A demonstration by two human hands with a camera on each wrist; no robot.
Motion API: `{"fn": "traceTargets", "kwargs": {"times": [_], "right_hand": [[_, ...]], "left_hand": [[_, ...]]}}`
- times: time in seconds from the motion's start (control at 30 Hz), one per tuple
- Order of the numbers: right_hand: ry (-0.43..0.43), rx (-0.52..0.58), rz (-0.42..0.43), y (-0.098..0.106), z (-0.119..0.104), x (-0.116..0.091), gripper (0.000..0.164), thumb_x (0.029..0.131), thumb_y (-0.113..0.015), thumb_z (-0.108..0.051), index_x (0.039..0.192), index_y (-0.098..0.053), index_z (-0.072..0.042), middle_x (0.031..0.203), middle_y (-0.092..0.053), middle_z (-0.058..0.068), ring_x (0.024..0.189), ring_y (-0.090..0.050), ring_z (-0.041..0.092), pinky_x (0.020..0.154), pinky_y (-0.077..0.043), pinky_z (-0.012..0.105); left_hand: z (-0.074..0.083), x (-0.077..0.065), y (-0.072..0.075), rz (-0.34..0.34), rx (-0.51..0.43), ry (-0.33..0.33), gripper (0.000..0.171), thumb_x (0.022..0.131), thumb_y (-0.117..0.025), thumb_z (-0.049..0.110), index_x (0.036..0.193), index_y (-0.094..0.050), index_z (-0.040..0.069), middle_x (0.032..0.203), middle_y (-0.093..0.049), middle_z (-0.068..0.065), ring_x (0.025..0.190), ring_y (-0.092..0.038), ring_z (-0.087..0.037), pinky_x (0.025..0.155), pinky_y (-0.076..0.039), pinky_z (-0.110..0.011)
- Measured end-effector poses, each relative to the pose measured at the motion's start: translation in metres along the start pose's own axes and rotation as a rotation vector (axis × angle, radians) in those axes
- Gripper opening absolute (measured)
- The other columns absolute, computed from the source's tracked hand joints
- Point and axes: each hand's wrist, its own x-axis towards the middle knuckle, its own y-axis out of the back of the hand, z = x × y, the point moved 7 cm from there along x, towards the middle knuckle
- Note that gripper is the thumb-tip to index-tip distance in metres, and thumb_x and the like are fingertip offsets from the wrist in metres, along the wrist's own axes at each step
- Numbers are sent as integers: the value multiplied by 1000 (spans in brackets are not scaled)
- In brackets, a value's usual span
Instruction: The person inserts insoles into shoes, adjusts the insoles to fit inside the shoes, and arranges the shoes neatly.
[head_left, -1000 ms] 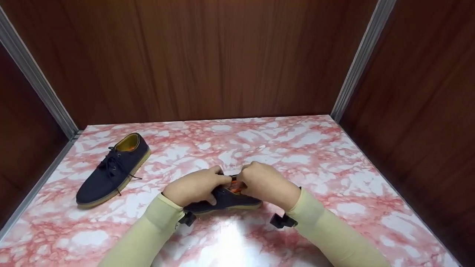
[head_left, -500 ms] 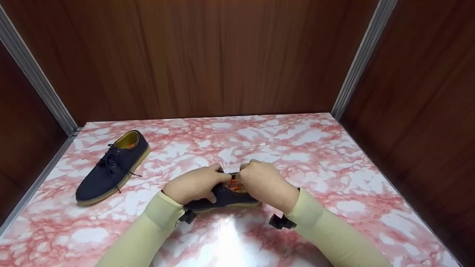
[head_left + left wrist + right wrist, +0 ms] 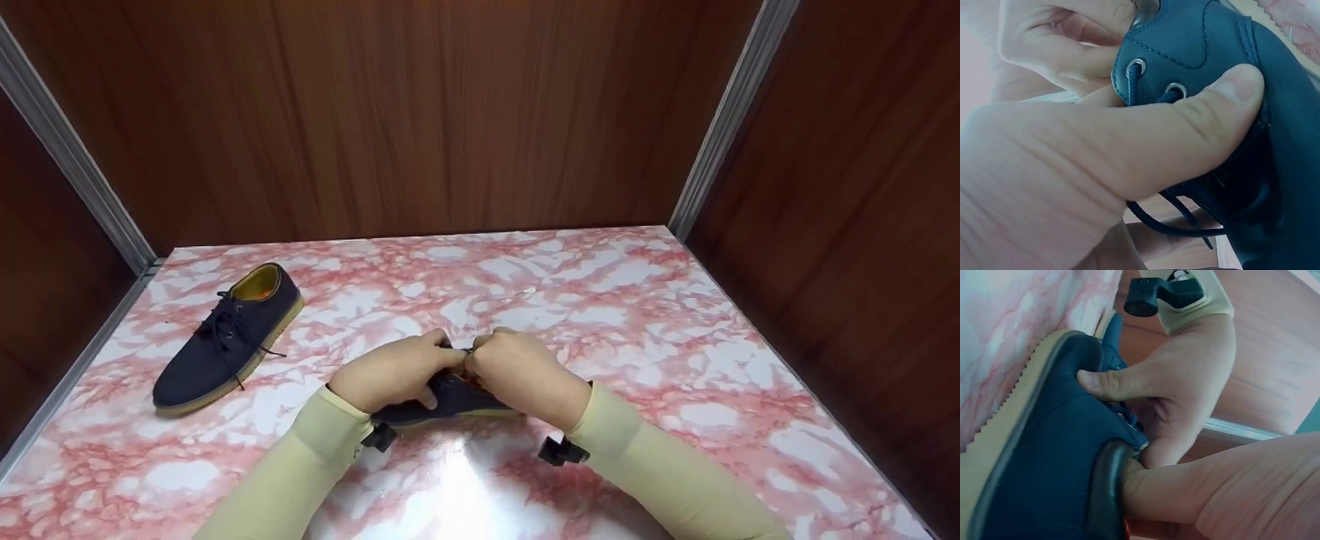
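A navy lace-up shoe [image 3: 469,406] with a pale sole stands on the table, toe to the left. My left hand [image 3: 390,375] grips it across the lacing. In the left wrist view its thumb [image 3: 1213,118] presses the side below two metal eyelets, and a dark lace [image 3: 1154,224] loops under the hand. My right hand [image 3: 521,375] is at the shoe's opening with curled fingers, close to the left fingertips. The right wrist view has the right thumb [image 3: 1168,492] reaching inside the dark collar [image 3: 1107,489]. What those fingertips pinch inside is hidden.
A matching navy shoe [image 3: 217,352], laces tied, sits at the table's left, toe toward the near left. The red-and-white marbled table [image 3: 600,315] is enclosed by brown wood panels [image 3: 480,120] at the back and both sides.
My right hand has slid left along the shoe's opening toward the left hand, covering more of the orange lining. The left hand keeps its grip, and the other shoe stays put.
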Motion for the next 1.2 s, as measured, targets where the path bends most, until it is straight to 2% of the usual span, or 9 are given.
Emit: {"fn": "traceTargets", "kwargs": {"times": [0.2,0.6,0.7,0.93,1.03,1.2], "right_hand": [[11,3,7,-2,-1,1,12,99,-80,-20,88,-84,-19,87,-76,2,77,-72,27,69,-63,39],[54,-17,-7,-9,-2,2,14,99,-78,-18,86,-81,-19,86,-76,1,76,-74,25,64,-62,39],[79,-16,-29,-12,-2,3,14,99,-77,-16,85,-80,-18,85,-77,2,75,-75,23,63,-61,37],[105,80,-125,-24,2,7,16,99,-75,-7,85,-80,-13,81,-79,3,73,-75,17,63,-58,28],[95,30,-134,-26,3,8,18,100,-74,-8,84,-78,-14,77,-78,4,71,-74,19,63,-59,31],[112,-128,-148,-26,-3,6,16,101,-72,-9,86,-77,-14,78,-78,4,73,-76,21,64,-62,32]], "left_hand": [[1,0,1,-6,-6,3,57,76,-97,9,125,-72,25,119,-64,-11,95,-68,-24,85,-60,-43],[-1,1,-2,7,-5,11,52,75,-97,9,118,-71,22,118,-64,-11,94,-67,-24,84,-60,-44],[-1,2,-3,7,-7,16,52,75,-97,8,117,-70,22,118,-64,-12,94,-67,-24,85,-60,-45],[0,2,-3,3,-7,5,48,78,-97,8,115,-68,20,117,-64,-12,92,-65,-22,83,-59,-43],[1,1,-2,13,11,-8,48,77,-97,9,113,-67,19,116,-63,-12,90,-66,-23,82,-59,-43],[2,0,-1,31,25,-23,49,76,-97,9,114,-68,19,115,-63,-12,90,-67,-24,82,-59,-42]]}}
